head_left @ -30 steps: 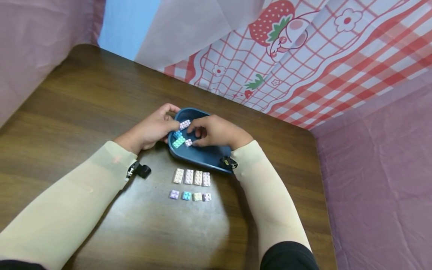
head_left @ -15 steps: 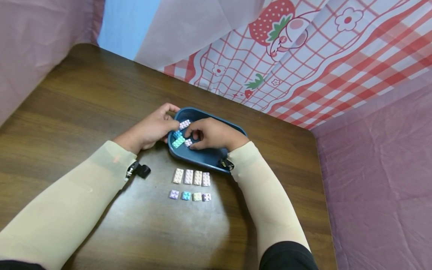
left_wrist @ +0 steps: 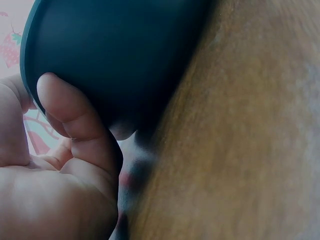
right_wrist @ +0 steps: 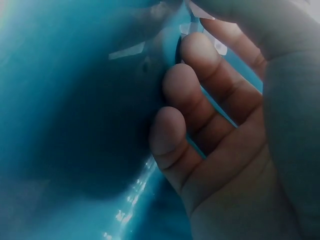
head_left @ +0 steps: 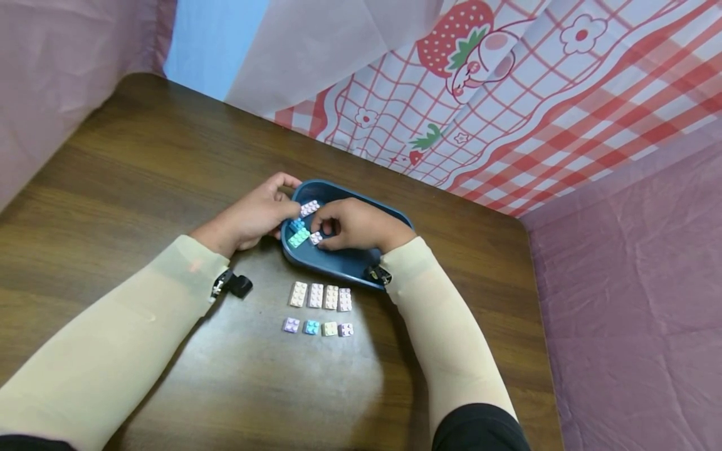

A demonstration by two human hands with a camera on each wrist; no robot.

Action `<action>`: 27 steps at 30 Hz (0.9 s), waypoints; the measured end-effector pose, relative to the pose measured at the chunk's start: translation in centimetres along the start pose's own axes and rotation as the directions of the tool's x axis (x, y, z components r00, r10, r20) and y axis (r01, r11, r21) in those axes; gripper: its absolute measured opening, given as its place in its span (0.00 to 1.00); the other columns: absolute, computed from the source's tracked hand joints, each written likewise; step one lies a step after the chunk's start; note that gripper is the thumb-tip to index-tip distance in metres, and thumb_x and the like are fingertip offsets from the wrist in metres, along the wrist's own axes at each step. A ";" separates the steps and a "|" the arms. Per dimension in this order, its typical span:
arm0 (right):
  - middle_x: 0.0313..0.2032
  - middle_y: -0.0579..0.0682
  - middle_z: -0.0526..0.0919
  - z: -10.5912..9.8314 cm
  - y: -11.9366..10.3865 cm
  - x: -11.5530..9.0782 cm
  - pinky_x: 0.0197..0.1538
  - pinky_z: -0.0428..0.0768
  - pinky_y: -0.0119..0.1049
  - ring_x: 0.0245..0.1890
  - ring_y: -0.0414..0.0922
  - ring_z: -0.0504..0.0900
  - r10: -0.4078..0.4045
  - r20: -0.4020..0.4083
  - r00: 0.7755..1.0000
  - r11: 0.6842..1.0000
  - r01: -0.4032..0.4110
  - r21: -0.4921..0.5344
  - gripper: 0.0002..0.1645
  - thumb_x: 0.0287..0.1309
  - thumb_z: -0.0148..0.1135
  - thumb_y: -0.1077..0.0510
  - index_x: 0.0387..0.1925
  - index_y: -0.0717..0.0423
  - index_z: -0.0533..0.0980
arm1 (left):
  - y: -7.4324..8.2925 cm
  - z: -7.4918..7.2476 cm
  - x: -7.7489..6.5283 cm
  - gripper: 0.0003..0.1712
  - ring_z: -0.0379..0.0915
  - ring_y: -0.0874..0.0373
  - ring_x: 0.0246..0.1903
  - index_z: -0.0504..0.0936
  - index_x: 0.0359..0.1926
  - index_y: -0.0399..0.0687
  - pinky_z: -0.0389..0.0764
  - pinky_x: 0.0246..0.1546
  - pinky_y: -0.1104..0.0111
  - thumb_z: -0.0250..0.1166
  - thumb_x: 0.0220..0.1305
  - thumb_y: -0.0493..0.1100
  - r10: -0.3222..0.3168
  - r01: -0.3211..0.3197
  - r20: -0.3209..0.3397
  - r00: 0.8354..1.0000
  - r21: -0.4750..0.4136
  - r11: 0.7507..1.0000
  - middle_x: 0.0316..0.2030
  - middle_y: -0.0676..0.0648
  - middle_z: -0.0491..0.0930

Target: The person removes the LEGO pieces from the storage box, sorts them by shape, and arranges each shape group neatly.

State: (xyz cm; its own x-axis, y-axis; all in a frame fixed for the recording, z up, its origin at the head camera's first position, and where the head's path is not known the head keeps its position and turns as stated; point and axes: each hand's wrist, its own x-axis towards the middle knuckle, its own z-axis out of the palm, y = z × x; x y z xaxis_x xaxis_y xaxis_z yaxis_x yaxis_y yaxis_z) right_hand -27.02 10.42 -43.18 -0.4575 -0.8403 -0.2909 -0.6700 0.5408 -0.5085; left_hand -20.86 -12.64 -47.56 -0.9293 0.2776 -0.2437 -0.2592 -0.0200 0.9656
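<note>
Only the right hand point(head_left: 358, 223) has shifted noticeably since a second ago: it lies slightly closer to the near side of the dark blue tray point(head_left: 341, 259), leaving more of the far rim in sight. Its thumb and forefinger tips are at a small pale brick point(head_left: 316, 238) inside; I cannot tell whether they pinch it. The left hand point(head_left: 256, 214) grips the tray's left end. Beside the small brick lie a mint brick point(head_left: 299, 237), a blue brick point(head_left: 297, 223) and a long pale pink brick point(head_left: 309, 208).

The small brick is probably light, stiff and hard to damage, a little slick; its flat sides, below the studs, should give the best hold.

Outside the tray, toward the tabletop point(head_left: 271, 388)'s near edge, four longer bricks point(head_left: 315, 295) form one row and four shorter bricks point(head_left: 311, 327) another, both unchanged. Strawberry-print cloth point(head_left: 564, 81) hangs beyond the far edge.
</note>
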 end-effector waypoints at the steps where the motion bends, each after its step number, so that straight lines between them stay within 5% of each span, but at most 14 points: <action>1: 0.37 0.43 0.82 0.0 0.0 0.0 0.38 0.81 0.35 0.34 0.39 0.78 -0.001 0.000 1.000 1.000 0.001 0.000 0.09 0.64 0.73 0.49 0.43 0.37 0.82 | 0.0 0.0 0.0 0.31 0.69 0.58 0.20 0.63 0.69 0.53 0.74 0.18 0.71 0.59 0.67 0.35 0.002 -0.002 0.001 1.000 0.001 1.000 0.35 0.44 0.75; 27: 0.37 0.44 0.83 -1.7 -1.2 -1.5 0.41 0.82 0.34 0.37 0.42 0.81 0.007 -0.013 1.000 1.000 -0.007 0.006 0.08 0.63 0.72 0.51 0.42 0.40 0.82 | 0.0 0.3 -0.1 0.32 0.74 0.55 0.25 0.63 0.70 0.53 0.77 0.19 0.70 0.60 0.68 0.35 -0.007 0.007 0.001 1.000 -0.017 1.000 0.42 0.39 0.77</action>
State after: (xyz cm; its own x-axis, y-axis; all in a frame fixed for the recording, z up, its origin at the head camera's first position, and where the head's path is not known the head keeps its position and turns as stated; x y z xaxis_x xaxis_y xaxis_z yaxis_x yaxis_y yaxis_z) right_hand -26.56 11.13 -40.75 -0.4701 -0.8358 -0.2838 -0.6631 0.5466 -0.5113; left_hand -20.72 -12.41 -47.48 -0.9272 0.2786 -0.2503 -0.2700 -0.0340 0.9623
